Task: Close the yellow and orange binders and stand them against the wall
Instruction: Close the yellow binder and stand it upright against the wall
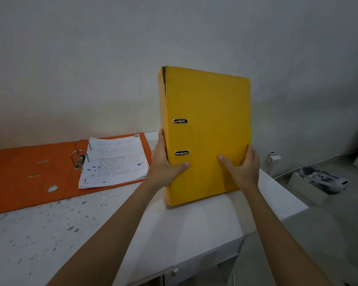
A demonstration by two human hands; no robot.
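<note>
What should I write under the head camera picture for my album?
Left hand and right hand hold a closed yellow binder upright; the orange binder lies open on the white table.

Both forearms are bare to the frame edge, left hand (167,162) and right hand (244,168) ungloved.

This looks like a plain home study corner or small office. A white desk (91,234), speckled with grey spots, stands against a bare pale wall (174,34) that fills the upper frame. Lever-arch binders suggest paperwork: an orange binder (29,172) lies open at left with a stack of handwritten sheets (116,162), and a yellow binder (207,120) stands at centre. At right, a wall socket (274,157) sits low beside the floor.
</note>
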